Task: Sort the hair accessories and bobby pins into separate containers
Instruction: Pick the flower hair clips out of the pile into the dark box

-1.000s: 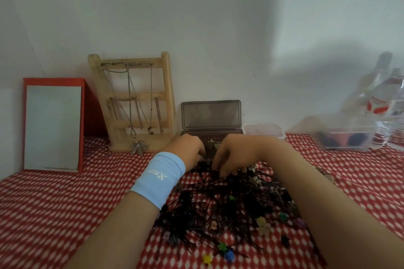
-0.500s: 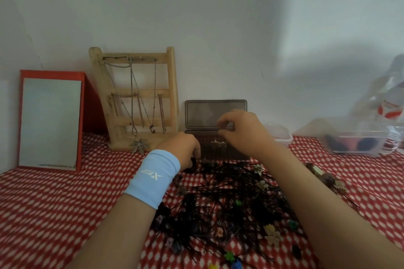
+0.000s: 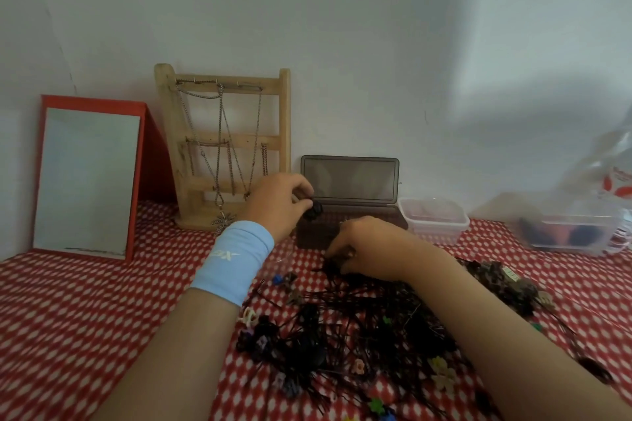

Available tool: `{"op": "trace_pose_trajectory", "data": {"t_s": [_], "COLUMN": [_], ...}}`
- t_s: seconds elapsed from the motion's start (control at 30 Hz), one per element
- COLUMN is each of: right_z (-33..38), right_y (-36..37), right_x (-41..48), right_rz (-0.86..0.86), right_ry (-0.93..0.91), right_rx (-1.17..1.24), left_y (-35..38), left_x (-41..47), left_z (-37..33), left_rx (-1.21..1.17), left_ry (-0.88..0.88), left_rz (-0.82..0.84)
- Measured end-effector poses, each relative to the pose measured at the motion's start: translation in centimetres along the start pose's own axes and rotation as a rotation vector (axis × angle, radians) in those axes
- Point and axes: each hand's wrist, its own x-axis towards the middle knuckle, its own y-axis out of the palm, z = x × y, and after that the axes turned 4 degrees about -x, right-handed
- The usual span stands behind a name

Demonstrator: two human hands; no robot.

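A tangled pile of black bobby pins (image 3: pixel 359 325) mixed with small coloured clips lies on the red checked cloth before me. Behind it stands a dark brown box (image 3: pixel 369 220) with its lid raised. My left hand (image 3: pixel 277 203), with a light blue wristband, is lifted at the box's left corner and pinches a small black hair clip (image 3: pixel 314 210). My right hand (image 3: pixel 362 246) is down at the far edge of the pile in front of the box, fingers curled onto the pins; what it holds is hidden. A small clear container (image 3: pixel 434 219) sits right of the box.
A wooden jewellery rack (image 3: pixel 225 147) with chains and a red-framed mirror (image 3: pixel 89 178) stand at the back left against the wall. A larger clear container (image 3: pixel 567 232) with dark items and a plastic bottle (image 3: pixel 612 174) stand at the far right. Brown clips (image 3: pixel 506 284) lie right of the pile.
My right hand came down from the open box to the pile's far edge. My left hand rose from the pile to the box's left corner, now pinching a black clip.
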Motion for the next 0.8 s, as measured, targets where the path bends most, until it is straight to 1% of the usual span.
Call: {"op": "trace_pose_trajectory", "data": {"t_s": [0.1,0.23,0.33,0.43,0.53,0.6,0.67,0.73,0.77,0.8], "right_z": [-0.2,-0.9,-1.6,-2.7,-3.5,-3.6,-3.5,-3.0,-2.6,-2.2], "right_y": [-0.2,-1.5,-2.6,-3.1,-2.8,-2.4,-2.1,-2.3,-2.5,-2.6], "right_x": [0.0,-0.8,-1.5,-2.0,-1.9,-1.7,-1.7,-1.7,-1.8,-1.9], "right_rz": [-0.016,-0.1,-0.239,-0.384,-0.466,-0.466,-0.467,-0.523,-0.528,-0.492], "right_ry": [0.006,0.072,0.119,0.183,0.228,0.26,0.268,0.23,0.203,0.177], "right_rx": [0.076,0.198,0.251,0.277,0.254,0.227,0.189,0.192,0.203,0.207], "left_y": [0.6,-0.1,-0.6,-0.2,0.9,1.8,2.4,2.3,2.0,1.7], "left_x": [0.1,0.0,-0.4,-0.9,-1.3,-1.4,-1.4,-1.4,-1.4,-1.3], "left_z": [0.3,-0.6,-1.8,-2.6,-2.7,-2.7,-2.6,-2.6,-2.7,-2.7], "left_rx": [-0.067,-0.038,-0.016,0.106,0.216,0.286,0.311,0.3,0.282,0.261], "left_ry": [-0.003,0.07,0.061,0.075,0.082,0.077,0.068,0.064,0.068,0.074], "left_rz": [0.022,0.074,0.268,0.464,0.637,0.721,0.744,0.715,0.691,0.667]}}
